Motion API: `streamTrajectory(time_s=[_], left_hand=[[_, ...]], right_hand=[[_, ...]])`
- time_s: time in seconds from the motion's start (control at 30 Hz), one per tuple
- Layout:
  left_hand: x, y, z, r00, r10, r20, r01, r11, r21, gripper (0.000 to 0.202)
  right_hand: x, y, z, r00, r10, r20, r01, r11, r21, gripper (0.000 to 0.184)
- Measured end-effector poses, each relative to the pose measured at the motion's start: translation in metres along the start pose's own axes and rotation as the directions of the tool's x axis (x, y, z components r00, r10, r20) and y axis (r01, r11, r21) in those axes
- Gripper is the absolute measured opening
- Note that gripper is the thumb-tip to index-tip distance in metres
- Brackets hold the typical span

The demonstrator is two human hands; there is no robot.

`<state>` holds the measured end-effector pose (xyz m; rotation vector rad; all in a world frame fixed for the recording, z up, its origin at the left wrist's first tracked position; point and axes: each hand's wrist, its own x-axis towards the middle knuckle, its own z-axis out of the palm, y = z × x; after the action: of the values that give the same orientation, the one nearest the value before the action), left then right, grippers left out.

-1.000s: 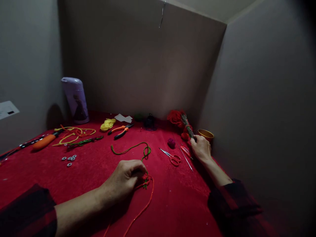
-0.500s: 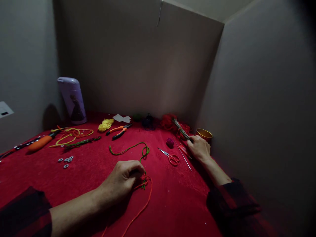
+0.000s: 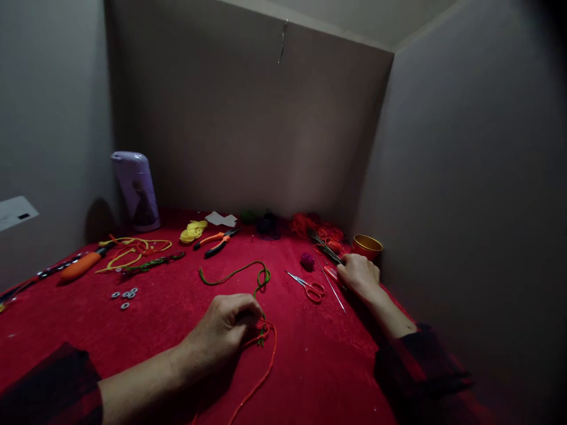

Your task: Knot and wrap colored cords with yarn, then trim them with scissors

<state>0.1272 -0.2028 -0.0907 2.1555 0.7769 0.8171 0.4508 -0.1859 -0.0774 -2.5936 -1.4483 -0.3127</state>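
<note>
At lower centre, an orange cord (image 3: pixel 271 367) curves from beneath the left hand (image 3: pixel 225 326), whose fingertips pinch a green cord (image 3: pixel 268 276), its loop just beyond. Right of centre, the right hand (image 3: pixel 359 274) clasps a dark bundle's (image 3: pixel 328 251) near end; the rest points up-left toward red yarn (image 3: pixel 305 224).

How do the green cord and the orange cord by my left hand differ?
Colour: the green cord is green, the orange cord bright orange.
Lie: most of the green cord lies beyond your left hand and crosses itself in a loop, while the orange cord curves toward you.
Ends: the green cord's far end shows; the orange cord runs out of the picture's bottom edge.
Both are thin and meet near your fingertips.
</note>
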Motion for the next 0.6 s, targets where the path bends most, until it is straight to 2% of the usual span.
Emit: streamTrajectory(time_s=[0.13, 0.3, 0.6], left_hand=[[0.002, 0.0, 0.0, 1.0, 0.001, -0.01, -0.001, 1.0, 0.0, 0.019], [0.002, 0.0, -0.001, 1.0, 0.008, -0.022, -0.008, 1.0, 0.006, 0.018], [0.003, 0.004, -0.001, 0.999, -0.003, -0.032, 0.003, 1.0, 0.002, 0.016]], right_hand=[[-0.002, -0.004, 0.001, 1.0, 0.019, -0.004, -0.019, 1.0, -0.022, 0.031], [-0.007, -0.004, 0.004, 1.0, -0.02, -0.014, 0.019, 0.999, -0.038, 0.032], [-0.011, 0.004, -0.006, 0.998, -0.052, 0.028, 0.054, 0.997, -0.057, 0.025]])
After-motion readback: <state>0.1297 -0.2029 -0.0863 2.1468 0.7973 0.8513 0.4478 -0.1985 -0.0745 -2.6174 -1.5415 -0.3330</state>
